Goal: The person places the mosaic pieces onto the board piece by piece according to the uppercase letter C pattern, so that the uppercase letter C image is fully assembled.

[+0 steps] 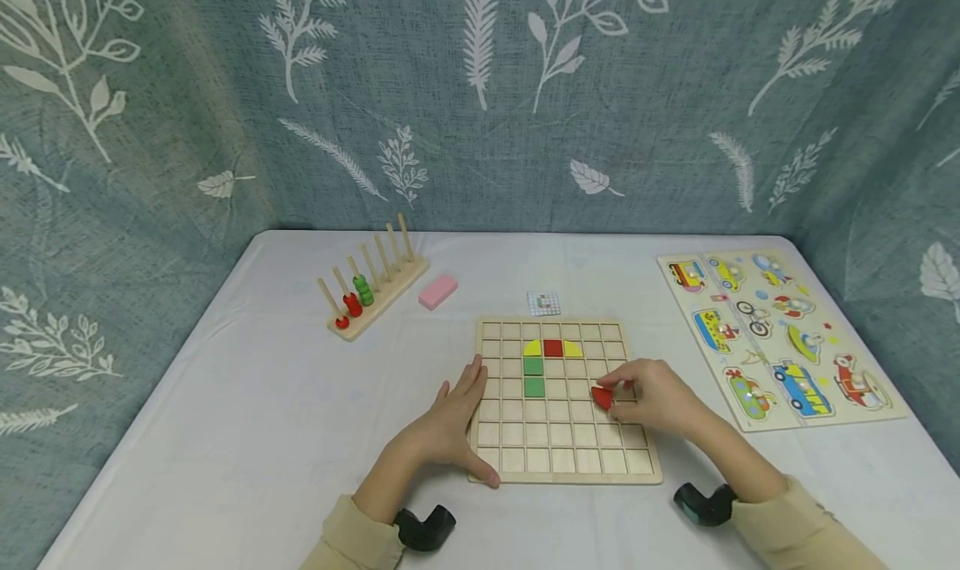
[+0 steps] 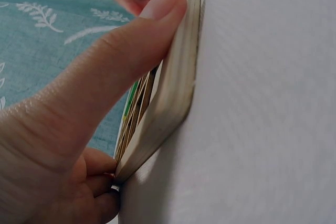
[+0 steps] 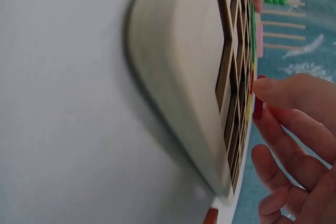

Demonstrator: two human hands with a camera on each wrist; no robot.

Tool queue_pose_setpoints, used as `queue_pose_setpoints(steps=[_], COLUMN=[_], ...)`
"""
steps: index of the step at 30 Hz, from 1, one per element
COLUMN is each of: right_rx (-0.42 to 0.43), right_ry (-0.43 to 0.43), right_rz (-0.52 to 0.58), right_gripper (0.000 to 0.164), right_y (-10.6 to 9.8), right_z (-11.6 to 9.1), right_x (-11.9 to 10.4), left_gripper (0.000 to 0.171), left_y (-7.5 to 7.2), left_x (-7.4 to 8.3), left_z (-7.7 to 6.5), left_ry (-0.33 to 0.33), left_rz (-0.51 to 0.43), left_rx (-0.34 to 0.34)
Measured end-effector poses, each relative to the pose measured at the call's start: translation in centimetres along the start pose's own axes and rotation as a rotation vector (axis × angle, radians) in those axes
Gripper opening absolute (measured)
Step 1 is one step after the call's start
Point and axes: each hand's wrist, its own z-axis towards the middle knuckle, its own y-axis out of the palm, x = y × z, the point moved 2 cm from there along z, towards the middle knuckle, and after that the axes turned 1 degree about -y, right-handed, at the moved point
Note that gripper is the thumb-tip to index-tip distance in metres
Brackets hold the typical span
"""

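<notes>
- pinching a red piece between thumb and fingers of the right hand: grip clamped on it, at the right part of the gridded board.
- resting the left hand along the board's left edge and near left corner: grip spread, thumb and fingers apart.
- already lying in cells toward the far side: a yellow piece, a red square and another yellow piece in one row; two green squares in a column nearer than the left yellow.
- by judgement, only partway along: five laid, the held one not yet settled in a cell, most visible cells bare; cannot tell how many more to lay.
- lying just beyond the board's far edge: a small card, perhaps a pattern guide, too small to read.
- hidden: some cells under the right hand, and part of the held piece's outline; seen edge-on in the right wrist view, so cannot tell full shape or contact with the board.
- cut off at the bottom of that view: a brownish-red thing, impossible to name.
</notes>
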Motion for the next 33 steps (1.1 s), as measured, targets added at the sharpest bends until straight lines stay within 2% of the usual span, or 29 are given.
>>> queue_pose_setpoints(steps=[23, 33], right_rx=[-0.039, -0.031], right_ry=[-0.035, -0.051], right_rz=[0.041, 0.009], right_gripper=[0.028, 0.027], right_y=[2.5, 3.2], right_z=[1.4, 1.9], right_x=[-2.3, -3.3], left_gripper=[0.135, 0.135], left_y=[0.0, 0.0], left_x=[0.0, -0.1], left_z=[0.0, 0.0], left_ry=[-0.007, -0.001], left_rz=[-0.001, -0.001], left_rx=[-0.001, 0.002])
